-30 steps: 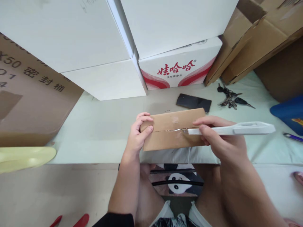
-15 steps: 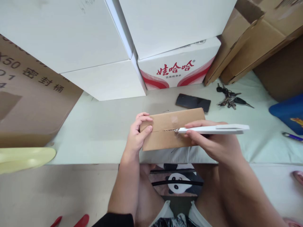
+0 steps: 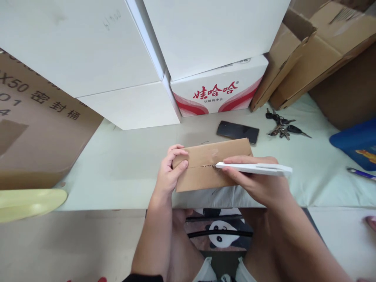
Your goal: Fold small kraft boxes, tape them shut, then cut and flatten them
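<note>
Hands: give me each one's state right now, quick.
Left hand: closed on the left end of the small cardboard box.
Right hand: closed on a white box cutter.

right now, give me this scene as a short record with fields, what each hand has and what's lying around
left hand: left hand grips the left end of the small cardboard box
right hand: right hand holds the white box cutter, its tip at the taped centre seam of the box
surface: pale green table
behind the box: black phone, bunch of keys
far back: white cartons, one carton with red print
right edge: blue item
</note>
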Demonstrator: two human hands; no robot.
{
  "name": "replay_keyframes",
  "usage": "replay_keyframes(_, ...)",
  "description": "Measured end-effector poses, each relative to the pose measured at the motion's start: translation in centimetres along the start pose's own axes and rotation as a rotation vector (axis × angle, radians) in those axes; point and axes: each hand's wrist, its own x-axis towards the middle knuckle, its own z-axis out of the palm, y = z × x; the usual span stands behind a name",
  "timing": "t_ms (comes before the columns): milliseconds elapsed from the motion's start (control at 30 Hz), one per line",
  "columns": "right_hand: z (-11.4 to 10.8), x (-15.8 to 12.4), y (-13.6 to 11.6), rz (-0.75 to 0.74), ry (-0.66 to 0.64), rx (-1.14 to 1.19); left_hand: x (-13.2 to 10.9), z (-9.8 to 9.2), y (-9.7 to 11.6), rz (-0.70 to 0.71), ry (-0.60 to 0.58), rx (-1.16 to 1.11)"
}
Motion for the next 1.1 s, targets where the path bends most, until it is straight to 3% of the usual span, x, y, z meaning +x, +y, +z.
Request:
replay_keyframes(333,-0.4,0.1,0.1,0.010,0.130,-0.075,0.1,0.1,0.1,-0.017,0.007,-0.025)
replay_keyframes(467,-1.0,0.0,0.8,0.133,0.175,-0.025,0.0,0.1,0.1,-0.025,0.004,-0.026)
replay_keyframes(533,-1.7,0.2,1.8,0.174,0.337,0.114,0.0,0.1,0.0,-0.026,0.013,-0.029)
replay_keyframes(600,-2.6,0.7,3.2,0.140,0.580,0.318,0.0,0.1,0.0,-0.028,0.020,-0.035)
replay_keyframes(667,-3.4,1.4,5.0,0.164,0.687,0.358,0.1,0.1,0.0,-0.034,0.020,-0.045)
replay_keyframes(700,-3.7,1.7,6.0,0.237,0.644,0.256,0.1,0.2,0.0,-0.038,0.021,-0.051)
replay_keyframes(800,-3.7,2.3,8.9,0.483,0.333,-0.201,0.1,0.2,0.0,-0.060,0.039,-0.074)
replay_keyframes(933,-2.5,2.2,11.7,0.564,-0.002,-0.407,0.2,0.2,0.1,-0.086,0.062,-0.105)
replay_keyframes(1000,-2.1,2.0,12.1,0.574,-0.073,-0.454,0.3,0.3,0.2,-0.084,0.061,-0.101)
replay_keyframes(1100,-2.3,1.9,11.4,0.551,-0.059,-0.506,0.2,0.2,0.2,-0.075,0.052,-0.098)
